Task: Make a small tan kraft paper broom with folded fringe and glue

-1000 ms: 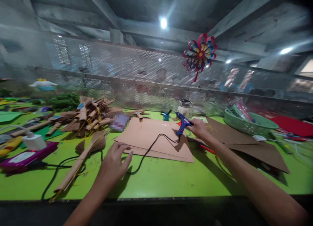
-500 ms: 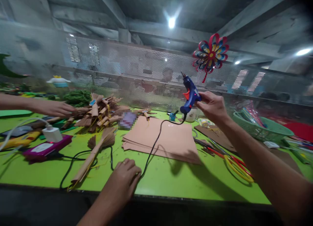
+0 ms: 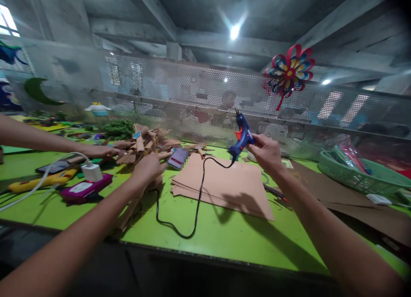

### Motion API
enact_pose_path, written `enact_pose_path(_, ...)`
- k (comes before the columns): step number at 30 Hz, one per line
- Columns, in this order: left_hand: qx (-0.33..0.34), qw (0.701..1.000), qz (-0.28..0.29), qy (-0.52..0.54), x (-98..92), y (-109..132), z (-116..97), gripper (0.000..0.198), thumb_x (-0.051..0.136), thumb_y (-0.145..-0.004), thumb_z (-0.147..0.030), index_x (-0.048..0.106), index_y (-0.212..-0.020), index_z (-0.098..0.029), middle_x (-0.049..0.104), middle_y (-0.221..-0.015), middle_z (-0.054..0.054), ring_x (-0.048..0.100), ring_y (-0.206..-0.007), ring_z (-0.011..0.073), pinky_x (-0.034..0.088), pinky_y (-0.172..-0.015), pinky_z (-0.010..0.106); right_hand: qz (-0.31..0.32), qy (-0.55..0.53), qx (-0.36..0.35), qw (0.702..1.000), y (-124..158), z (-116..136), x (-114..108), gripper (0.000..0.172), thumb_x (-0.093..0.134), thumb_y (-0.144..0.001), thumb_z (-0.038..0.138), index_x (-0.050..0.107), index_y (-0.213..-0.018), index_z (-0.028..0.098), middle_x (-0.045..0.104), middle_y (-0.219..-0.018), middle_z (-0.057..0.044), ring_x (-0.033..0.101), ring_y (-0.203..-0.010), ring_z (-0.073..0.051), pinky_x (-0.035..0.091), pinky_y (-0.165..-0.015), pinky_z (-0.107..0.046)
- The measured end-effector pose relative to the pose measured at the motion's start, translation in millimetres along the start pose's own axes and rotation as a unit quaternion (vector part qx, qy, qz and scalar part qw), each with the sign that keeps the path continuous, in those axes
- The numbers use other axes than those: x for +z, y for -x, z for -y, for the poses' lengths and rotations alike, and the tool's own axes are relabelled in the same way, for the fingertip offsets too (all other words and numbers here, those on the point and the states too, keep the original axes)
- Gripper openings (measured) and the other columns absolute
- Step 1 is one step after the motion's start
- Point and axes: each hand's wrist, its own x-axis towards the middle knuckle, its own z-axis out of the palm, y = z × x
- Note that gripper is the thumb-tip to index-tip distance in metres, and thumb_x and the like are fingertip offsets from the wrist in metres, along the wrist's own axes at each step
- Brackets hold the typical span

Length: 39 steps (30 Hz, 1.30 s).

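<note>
My right hand point(image 3: 266, 153) grips a blue hot glue gun point(image 3: 241, 138) by its handle, held up above the table with its nozzle pointing upward. A black cord point(image 3: 201, 194) runs from the glue gun down across a stack of brown paper sheets point(image 3: 224, 177) and loops on the table. My left hand point(image 3: 149, 168) reaches to the right edge of a heap of rolled brown paper pieces point(image 3: 139, 141) with frayed ends and yellow ties. Its fingers are blurred, and whether they hold anything cannot be made out. Close by lies a phone-like item point(image 3: 176, 159), partly pixelated.
Another person's hand point(image 3: 104, 151) touches the heap's left side. A purple power strip point(image 3: 86, 190) with a white charger point(image 3: 92, 172) and a yellow glue gun point(image 3: 43, 180) lie at left. At right are a green basket point(image 3: 359, 177) and brown sheets point(image 3: 321, 183). A perforated screen point(image 3: 180, 100) stands behind.
My left hand has moved from the table's front, beside the cord, up to the paper heap. The glue gun in my right hand is slightly lower and further left. The view has shifted left.
</note>
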Motion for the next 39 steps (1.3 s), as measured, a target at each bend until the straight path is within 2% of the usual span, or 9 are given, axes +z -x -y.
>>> enact_pose_path(2, 0.018, 1.0, 0.005, -0.017, 18.6, -14.4, -15.3, 0.051, 0.054, -0.073, -0.037, 0.054, -0.12, -0.019, 0.063, -0.112, 0.012, 0.058, -0.102, 0.027, 0.044, -0.08, 0.029, 0.007, 0.0, 0.017, 1.0, 11.2, -11.0, -1.9, 0.035, 0.063, -0.073, 0.033, 0.069, -0.101, 0.015, 0.064, -0.079, -0.004, 0.055, -0.069, -0.015, 0.046, -0.066, -0.028)
enact_pose_path(7, -0.065, 0.996, 0.018, -0.05, 64.9, -29.2, -44.1, 0.075, 0.061, -0.062, -0.027, 0.038, -0.129, -0.002, 0.053, -0.12, 0.029, 0.051, -0.11, 0.037, 0.041, -0.086, 0.042, 0.006, 0.003, 0.058, 0.998, 30.5, -35.8, -14.3, 0.034, 0.063, -0.072, 0.034, 0.069, -0.1, 0.017, 0.066, -0.085, -0.005, 0.058, -0.075, -0.017, 0.047, -0.071, -0.031)
enact_pose_path(12, -0.091, 0.994, 0.025, -0.063, 78.5, -47.6, -47.9, 0.077, 0.059, -0.063, -0.027, 0.033, -0.131, -0.001, 0.054, -0.116, 0.031, 0.052, -0.108, 0.04, 0.039, -0.085, 0.049, 0.008, -0.009, 0.078, 0.997, 44.2, -45.4, -28.5, 0.033, 0.061, -0.074, 0.031, 0.067, -0.103, 0.017, 0.065, -0.087, -0.005, 0.059, -0.076, -0.018, 0.048, -0.071, -0.031)
enact_pose_path(22, -0.102, 0.992, 0.042, -0.053, 77.8, -64.9, -64.5, 0.102, 0.065, -0.06, -0.027, 0.011, -0.139, 0.007, 0.056, -0.113, 0.033, 0.056, -0.104, 0.0393, 0.044, -0.08, 0.044, -0.01, -0.072, 0.126, 0.989, 58.2, -52.5, -31.8, 0.033, 0.063, -0.072, 0.033, 0.067, -0.1, 0.016, 0.065, -0.09, -0.006, 0.06, -0.081, -0.019, 0.049, -0.077, -0.033)
enact_pose_path(25, -0.099, 0.993, 0.046, -0.035, 69.4, -68.4, -64.4, 0.099, 0.068, -0.057, -0.033, 0.024, -0.136, 0.006, 0.056, -0.113, 0.031, 0.056, -0.104, 0.0394, 0.047, -0.077, 0.042, -0.027, -0.098, 0.132, 0.986, 60.8, -58.5, -32.0, 0.034, 0.064, -0.071, 0.033, 0.067, -0.102, 0.017, 0.065, -0.09, -0.006, 0.06, -0.082, -0.019, 0.05, -0.078, -0.034)
enact_pose_path(29, -0.089, 0.992, 0.092, 0.007, 46.6, -75.5, -51.2, 0.066, 0.064, -0.061, -0.045, 0.056, -0.112, -0.006, 0.064, -0.102, 0.022, 0.064, -0.087, 0.0326, 0.05, -0.064, 0.032, -0.046, -0.128, 0.153, 0.979, 66.1, -66.9, -33.6, 0.036, 0.066, -0.071, 0.033, 0.067, -0.104, 0.017, 0.066, -0.093, -0.006, 0.061, -0.085, -0.019, 0.049, -0.082, -0.035)
enact_pose_path(33, -0.083, 0.978, 0.143, 0.125, 25.3, -84.1, -39.8, 0.05, 0.062, -0.063, -0.05, 0.064, -0.094, -0.011, 0.067, -0.09, 0.013, 0.065, -0.066, 0.022, 0.049, -0.049, 0.025, -0.05, -0.15, 0.171, 0.972, 70.8, -74.8, -36.6, 0.037, 0.067, -0.071, 0.033, 0.067, -0.104, 0.016, 0.066, -0.095, -0.007, 0.061, -0.087, -0.019, 0.049, -0.084, -0.037)
enact_pose_path(36, -0.066, 0.958, 0.158, 0.229, 15.3, -96.6, -55.4, 0.053, 0.065, -0.06, -0.054, 0.064, -0.093, -0.013, 0.067, -0.085, 0.01, 0.063, -0.063, 0.0189, 0.048, -0.048, 0.024, -0.054, -0.139, 0.165, 0.975, 73.8, -81.7, -37.6, 0.037, 0.067, -0.07, 0.034, 0.067, -0.103, 0.017, 0.066, -0.094, -0.006, 0.061, -0.085, -0.019, 0.05, -0.084, -0.039)
enact_pose_path(39, -0.052, 0.968, 0.167, 0.181, 10.8, -117.5, -97.6, 0.061, 0.064, -0.057, -0.063, 0.066, -0.085, -0.009, 0.067, -0.073, 0.012, 0.063, -0.058, 0.0212, 0.047, -0.048, 0.026, -0.058, -0.127, 0.163, 0.977, 77.2, -87.3, -37.7, 0.035, 0.066, -0.071, 0.034, 0.067, -0.103, 0.018, 0.065, -0.092, -0.005, 0.061, -0.084, -0.019, 0.05, -0.084, -0.039)
